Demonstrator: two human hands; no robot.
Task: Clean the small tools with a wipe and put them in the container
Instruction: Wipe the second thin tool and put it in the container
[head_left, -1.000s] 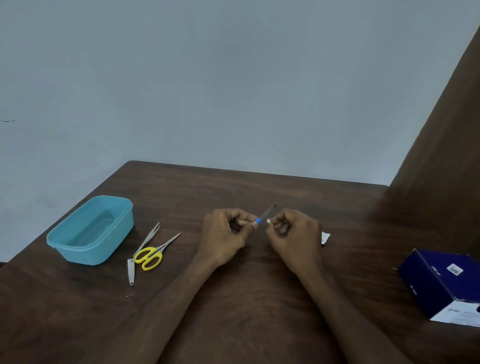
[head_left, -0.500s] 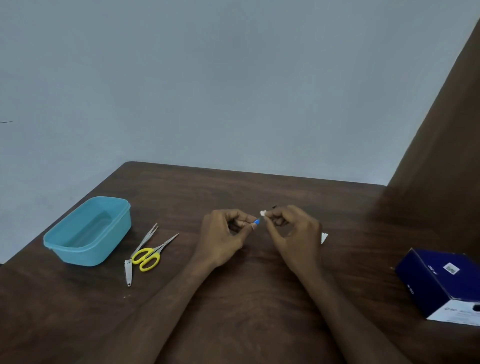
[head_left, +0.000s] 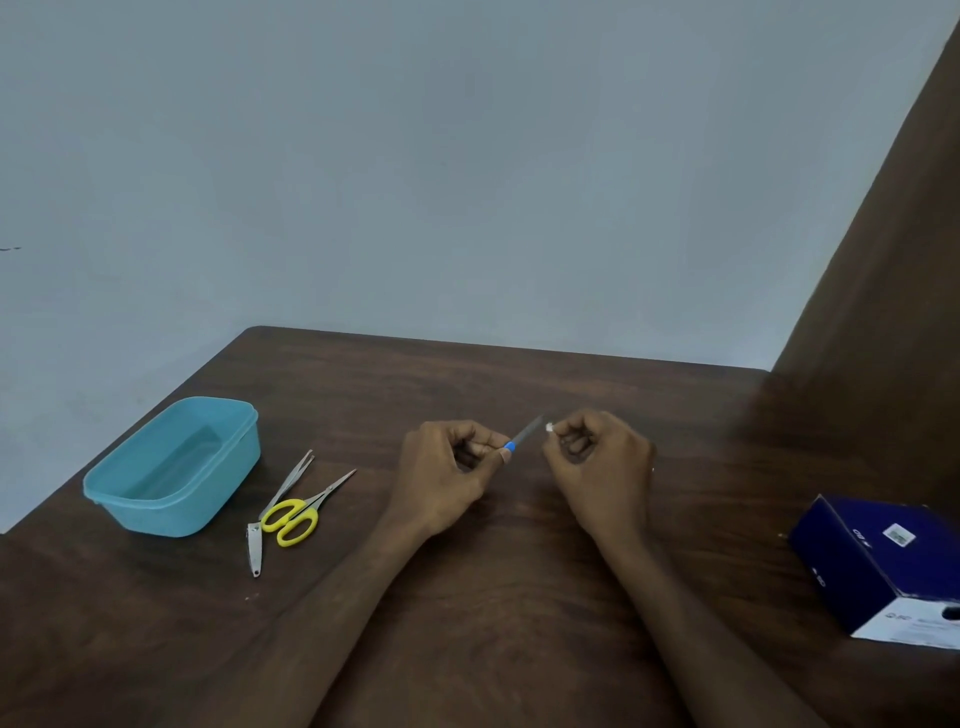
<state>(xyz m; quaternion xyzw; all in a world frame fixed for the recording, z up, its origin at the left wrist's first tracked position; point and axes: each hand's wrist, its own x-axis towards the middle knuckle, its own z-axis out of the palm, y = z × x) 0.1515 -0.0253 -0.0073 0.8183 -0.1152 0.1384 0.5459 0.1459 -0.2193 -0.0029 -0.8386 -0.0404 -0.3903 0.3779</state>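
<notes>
My left hand (head_left: 447, 475) pinches the blue handle of a slim nail file (head_left: 523, 434), whose grey blade points up and to the right. My right hand (head_left: 602, 462) pinches a small white wipe (head_left: 549, 427) just off the blade's tip, a little apart from it. A light blue container (head_left: 171, 465) stands open at the left of the table. Beside it lie yellow-handled scissors (head_left: 301, 512), metal tweezers (head_left: 291, 480) and a nail clipper (head_left: 254, 548).
A dark blue cardboard box (head_left: 883, 564) sits at the right of the brown wooden table (head_left: 467, 597). A brown wooden panel (head_left: 883, 291) rises at the far right. The table's left edge runs close behind the container.
My right hand has slid the wipe up along the file and off its tip, so the whole blade shows again. The left hand has held still.
</notes>
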